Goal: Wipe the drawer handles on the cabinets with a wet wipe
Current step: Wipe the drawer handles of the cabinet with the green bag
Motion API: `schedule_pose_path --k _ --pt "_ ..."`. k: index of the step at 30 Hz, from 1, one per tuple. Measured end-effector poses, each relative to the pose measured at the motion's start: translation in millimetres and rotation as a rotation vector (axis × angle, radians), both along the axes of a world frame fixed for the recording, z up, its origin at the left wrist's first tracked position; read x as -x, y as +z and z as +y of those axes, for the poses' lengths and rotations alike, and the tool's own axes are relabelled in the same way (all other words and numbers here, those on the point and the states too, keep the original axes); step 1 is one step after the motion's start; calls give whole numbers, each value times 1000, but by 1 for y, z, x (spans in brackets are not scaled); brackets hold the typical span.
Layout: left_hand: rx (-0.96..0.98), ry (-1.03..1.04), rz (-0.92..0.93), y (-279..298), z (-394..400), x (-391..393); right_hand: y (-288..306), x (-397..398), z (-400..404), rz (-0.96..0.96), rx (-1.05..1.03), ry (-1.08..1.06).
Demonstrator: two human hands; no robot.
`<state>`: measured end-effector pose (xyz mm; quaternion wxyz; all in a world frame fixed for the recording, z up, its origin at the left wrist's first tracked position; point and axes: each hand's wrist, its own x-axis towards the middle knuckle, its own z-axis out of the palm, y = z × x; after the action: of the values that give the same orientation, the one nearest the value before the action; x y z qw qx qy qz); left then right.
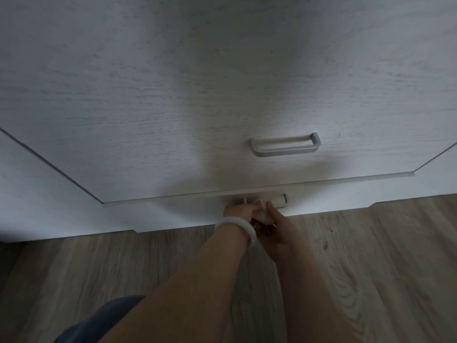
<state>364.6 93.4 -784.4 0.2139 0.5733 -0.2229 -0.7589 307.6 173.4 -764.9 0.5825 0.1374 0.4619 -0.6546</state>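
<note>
A white wood-grain cabinet [173,107] fills the view. A grey metal drawer handle [284,144] sits on the large drawer front. Below it, a lower drawer handle [280,201] shows only its right end; the rest is hidden behind my hands. My left hand [238,212], with a white bangle on the wrist, is at the left part of that lower handle. My right hand [277,229] holds a crumpled white wet wipe [264,214] against the handle's middle. Both hands' fingers curl around the wipe and handle area.
A grey-brown wood plank floor [371,268] lies under the cabinet. The cabinet base [74,219] meets the floor at the left. A dark blue cloth, part of my clothing [103,318], shows at the bottom left.
</note>
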Motion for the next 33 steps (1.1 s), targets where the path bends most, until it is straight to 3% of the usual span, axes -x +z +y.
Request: schedule_pose_path --k 6,9,13,19,22,25,30,33 --pt "18 -114 -31 0 -11 1 1 2 -1 -15 114 -19" --pt "1 -128 2 6 -12 -1 -6 -2 -9 126 51 10" --pt "-44 -86 74 14 -16 -11 -6 1 -17 125 -12 -65" --pt "41 -70 14 9 -9 -24 1 18 -13 101 -106 -190" --pt "76 -53 58 9 -9 -26 7 -2 -14 178 -142 -127" --pt "53 -33 117 13 -8 -27 16 -12 -15 108 -71 -56" --pt "70 -52 88 16 -9 -24 20 19 -10 123 -101 -336" --pt "60 -50 103 17 -10 -25 13 -1 -16 210 -172 -175"
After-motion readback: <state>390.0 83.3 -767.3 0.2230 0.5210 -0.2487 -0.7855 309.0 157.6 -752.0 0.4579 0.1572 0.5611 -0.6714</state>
